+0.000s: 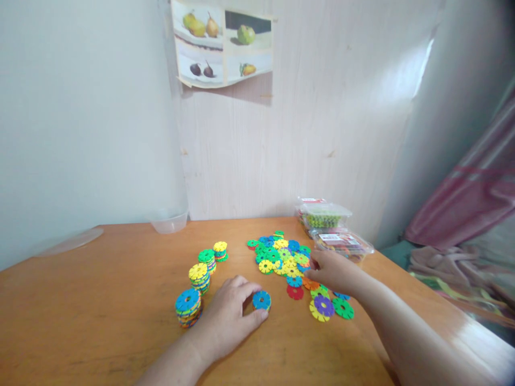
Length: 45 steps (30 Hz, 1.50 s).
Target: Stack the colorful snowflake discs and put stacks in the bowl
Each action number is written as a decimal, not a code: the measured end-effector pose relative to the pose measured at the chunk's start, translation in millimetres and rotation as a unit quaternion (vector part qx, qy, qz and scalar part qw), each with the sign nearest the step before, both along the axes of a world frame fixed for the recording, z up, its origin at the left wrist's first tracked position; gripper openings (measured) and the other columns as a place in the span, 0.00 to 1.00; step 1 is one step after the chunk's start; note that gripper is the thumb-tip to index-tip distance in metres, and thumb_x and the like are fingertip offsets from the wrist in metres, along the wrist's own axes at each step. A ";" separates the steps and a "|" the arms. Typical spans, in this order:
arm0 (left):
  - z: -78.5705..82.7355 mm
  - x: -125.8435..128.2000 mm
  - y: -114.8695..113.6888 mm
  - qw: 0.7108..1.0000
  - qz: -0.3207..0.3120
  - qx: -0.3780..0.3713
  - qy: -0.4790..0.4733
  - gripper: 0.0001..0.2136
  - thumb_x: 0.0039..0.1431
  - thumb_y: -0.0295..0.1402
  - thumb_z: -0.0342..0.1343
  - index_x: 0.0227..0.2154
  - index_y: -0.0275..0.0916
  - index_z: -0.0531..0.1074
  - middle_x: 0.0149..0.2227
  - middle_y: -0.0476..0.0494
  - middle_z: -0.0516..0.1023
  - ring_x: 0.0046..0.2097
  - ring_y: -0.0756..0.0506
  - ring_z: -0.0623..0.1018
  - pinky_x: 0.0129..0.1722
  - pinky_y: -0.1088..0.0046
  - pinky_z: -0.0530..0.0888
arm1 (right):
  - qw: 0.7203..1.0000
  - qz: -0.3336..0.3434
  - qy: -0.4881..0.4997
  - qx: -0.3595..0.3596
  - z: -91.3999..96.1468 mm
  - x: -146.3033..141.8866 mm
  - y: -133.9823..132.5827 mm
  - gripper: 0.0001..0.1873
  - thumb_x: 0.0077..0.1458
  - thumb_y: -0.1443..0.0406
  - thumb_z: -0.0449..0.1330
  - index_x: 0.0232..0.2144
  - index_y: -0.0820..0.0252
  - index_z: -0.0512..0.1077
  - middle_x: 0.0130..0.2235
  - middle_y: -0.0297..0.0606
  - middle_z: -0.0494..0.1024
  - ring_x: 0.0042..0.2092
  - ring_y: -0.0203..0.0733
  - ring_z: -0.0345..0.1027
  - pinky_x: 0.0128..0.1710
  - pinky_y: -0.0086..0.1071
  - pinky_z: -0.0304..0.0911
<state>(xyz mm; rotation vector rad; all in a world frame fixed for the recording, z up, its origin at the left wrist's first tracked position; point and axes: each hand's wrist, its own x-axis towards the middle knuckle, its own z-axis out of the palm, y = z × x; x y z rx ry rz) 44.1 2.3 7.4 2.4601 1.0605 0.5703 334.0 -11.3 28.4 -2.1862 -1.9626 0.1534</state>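
My left hand (231, 311) rests on the wooden table (100, 300), thumb and fingers closed round a small stack of discs topped by a blue one (262, 300). My right hand (332, 271) lies on the right edge of a loose pile of coloured snowflake discs (281, 256), fingers curled on pieces I cannot single out. Several neat stacks of discs stand to the left: a blue-topped one (188, 306), a yellow-topped one (199, 276), a green-topped one (207, 259) and a small yellow one (220, 250). Loose discs (326, 307) lie in front of my right wrist.
Two clear plastic boxes (325, 214) (341, 244) holding more discs stand at the table's back right. A clear tub (169, 222) and a clear lid (70, 241) sit at the back left by the wall. Pink cloth (462, 214) hangs beyond the right edge.
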 end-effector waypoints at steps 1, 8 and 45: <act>0.0 0.0 0.0 1.000 -0.001 0.000 0.000 0.10 0.58 0.40 0.56 0.41 0.45 0.75 0.39 0.46 0.73 0.45 0.43 0.72 0.42 0.69 0.67 | 1.000 -0.006 -0.003 -0.012 0.6 0.4 -1.4 0.12 0.51 0.56 0.61 0.29 0.58 0.69 0.31 0.37 0.76 0.32 0.40 0.66 0.26 0.30 0.45; -1.4 0.2 0.3 1.000 -0.006 0.001 -0.002 0.10 0.58 0.40 0.56 0.41 0.45 0.75 0.39 0.45 0.72 0.45 0.43 0.72 0.43 0.69 0.67 | 0.999 0.001 0.010 -0.047 -4.4 1.3 -0.9 0.12 0.46 0.58 0.65 0.29 0.59 0.69 0.30 0.35 0.75 0.32 0.40 0.66 0.26 0.30 0.44; -2.3 0.4 0.8 1.000 0.011 0.000 -0.004 0.12 0.54 0.39 0.59 0.41 0.45 0.75 0.41 0.45 0.73 0.46 0.42 0.72 0.44 0.69 0.67 | 0.996 0.048 0.078 0.008 -14.9 -24.0 2.4 0.14 0.46 0.57 0.64 0.34 0.57 0.72 0.32 0.36 0.77 0.33 0.40 0.68 0.28 0.28 0.49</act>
